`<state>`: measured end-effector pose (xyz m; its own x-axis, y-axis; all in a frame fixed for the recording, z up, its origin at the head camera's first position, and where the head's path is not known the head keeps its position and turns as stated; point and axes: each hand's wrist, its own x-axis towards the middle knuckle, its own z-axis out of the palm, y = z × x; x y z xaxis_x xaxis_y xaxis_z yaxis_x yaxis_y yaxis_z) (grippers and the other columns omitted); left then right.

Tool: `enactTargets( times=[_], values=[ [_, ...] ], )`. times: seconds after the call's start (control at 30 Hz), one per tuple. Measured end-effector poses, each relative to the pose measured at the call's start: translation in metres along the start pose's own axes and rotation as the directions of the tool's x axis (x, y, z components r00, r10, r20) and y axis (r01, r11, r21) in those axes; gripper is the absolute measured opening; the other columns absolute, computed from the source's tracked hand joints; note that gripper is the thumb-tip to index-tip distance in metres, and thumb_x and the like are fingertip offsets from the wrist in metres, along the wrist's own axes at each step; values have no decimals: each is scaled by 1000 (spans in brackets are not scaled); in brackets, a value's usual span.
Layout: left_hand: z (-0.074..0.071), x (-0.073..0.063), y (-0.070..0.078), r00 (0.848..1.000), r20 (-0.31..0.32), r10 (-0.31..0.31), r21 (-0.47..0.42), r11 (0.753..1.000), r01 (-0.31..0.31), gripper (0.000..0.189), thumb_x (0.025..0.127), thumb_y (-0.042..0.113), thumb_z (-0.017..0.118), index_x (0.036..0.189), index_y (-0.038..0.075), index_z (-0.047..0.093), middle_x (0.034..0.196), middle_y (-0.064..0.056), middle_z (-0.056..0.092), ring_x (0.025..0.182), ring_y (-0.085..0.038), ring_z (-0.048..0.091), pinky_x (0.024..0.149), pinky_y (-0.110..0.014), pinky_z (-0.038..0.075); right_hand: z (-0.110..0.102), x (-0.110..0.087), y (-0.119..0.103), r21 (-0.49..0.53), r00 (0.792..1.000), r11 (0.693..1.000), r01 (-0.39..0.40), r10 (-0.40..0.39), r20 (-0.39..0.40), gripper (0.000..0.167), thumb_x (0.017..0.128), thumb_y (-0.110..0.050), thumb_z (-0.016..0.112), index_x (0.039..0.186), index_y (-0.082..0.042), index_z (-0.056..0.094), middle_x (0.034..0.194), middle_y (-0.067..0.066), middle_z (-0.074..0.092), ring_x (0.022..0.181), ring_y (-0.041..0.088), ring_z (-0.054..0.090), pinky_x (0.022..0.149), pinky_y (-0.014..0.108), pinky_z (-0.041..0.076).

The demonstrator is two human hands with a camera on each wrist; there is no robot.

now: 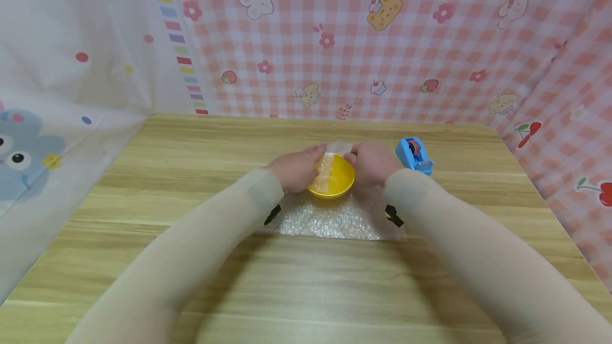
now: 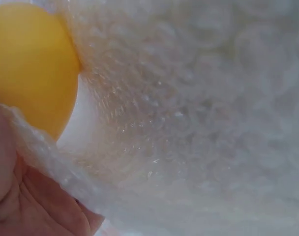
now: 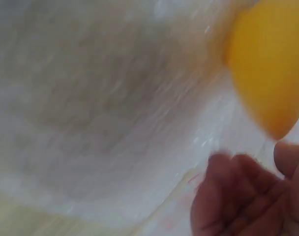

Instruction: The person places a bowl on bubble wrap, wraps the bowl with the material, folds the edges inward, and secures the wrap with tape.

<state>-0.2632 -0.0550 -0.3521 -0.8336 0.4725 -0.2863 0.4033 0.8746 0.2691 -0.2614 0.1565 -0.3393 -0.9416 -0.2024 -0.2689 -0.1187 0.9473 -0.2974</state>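
Observation:
A yellow bowl (image 1: 342,177) sits on a sheet of bubble wrap (image 1: 330,222) in the middle of the table. One strip of the wrap is folded over the bowl's left part. My left hand (image 1: 297,169) is at the bowl's left side and pinches the wrap's edge between thumb and fingers, as the left wrist view shows beside the bowl (image 2: 34,64). At the bowl's right rim is my right hand (image 1: 375,163). In the right wrist view its fingers (image 3: 218,191) are loosely bent, apart from the thumb, with nothing seen between them. The thumb tip is close to the rim; contact is unclear.
A blue tape dispenser (image 1: 412,155) with a reddish roll stands just beyond the right hand. The wood-grain table (image 1: 306,285) reaches back to a pink checked curtain (image 1: 296,31). A white patterned curtain (image 1: 76,94) hangs along the left.

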Motion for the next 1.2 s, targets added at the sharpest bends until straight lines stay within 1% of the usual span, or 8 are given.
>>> enactTargets(
  times=[0.2,0.37,0.47,0.67,0.8,0.97,1.13,1.2],
  values=[
    [-3,-3,1,1000,13,17,62,998,-18,73,112,31,47,171,16,7,179,-6,10,163,-25,24,131,-43,25,-9,-5,18,9,993,994,-112,112,-28,41,112,-30,48,127,4,64,118,22,72,100,33,65,97,50,57],
    [-2,-4,-1,998,15,57,58,997,-58,76,112,38,45,171,13,4,179,-10,3,165,-25,13,133,-43,18,-9,-9,25,-76,997,995,-69,67,-30,36,109,-24,54,109,6,73,107,21,75,90,30,65,97,48,58],
    [1,-4,-3,995,8,104,69,992,-104,78,113,43,42,170,11,1,179,-13,-3,166,-27,7,134,-42,13,-8,-11,26,-141,999,989,-54,53,-10,35,108,-23,57,107,6,75,106,21,75,91,31,66,100,50,57],
    [6,-10,-1,990,14,144,109,984,-144,97,104,72,36,170,13,-4,178,-11,-11,165,-36,6,134,-45,11,-3,-11,29,-137,994,986,-95,102,42,32,105,-23,58,107,5,73,103,18,73,89,30,63,93,45,56],
    [6,-13,2,990,9,142,111,984,-142,113,93,86,41,170,16,-4,178,-9,-11,164,-40,9,134,-47,11,-1,-10,30,-192,995,978,-83,91,36,28,102,-16,52,100,4,73,98,17,71,84,28,61,85,41,54],
    [7,-15,5,990,3,138,124,983,-138,123,87,90,48,170,15,-3,178,-9,-11,165,-39,7,134,-47,10,-1,-9,30,-148,990,982,-116,127,61,26,103,-14,52,102,4,72,96,16,69,83,28,60,82,38,52],
    [7,-15,8,990,2,142,134,981,-141,122,88,89,49,171,14,-2,179,-9,-9,165,-36,6,134,-47,10,-1,-6,32,-88,987,987,-137,143,68,26,101,-13,55,110,7,69,101,18,67,87,30,61,81,37,53],
    [6,-16,9,990,1,143,129,981,-142,122,88,88,49,171,14,-2,179,-9,-9,165,-36,6,134,-47,10,-2,-4,35,-54,989,990,-130,133,62,24,98,-12,58,107,7,69,99,16,66,85,30,60,77,36,53]
  ],
)
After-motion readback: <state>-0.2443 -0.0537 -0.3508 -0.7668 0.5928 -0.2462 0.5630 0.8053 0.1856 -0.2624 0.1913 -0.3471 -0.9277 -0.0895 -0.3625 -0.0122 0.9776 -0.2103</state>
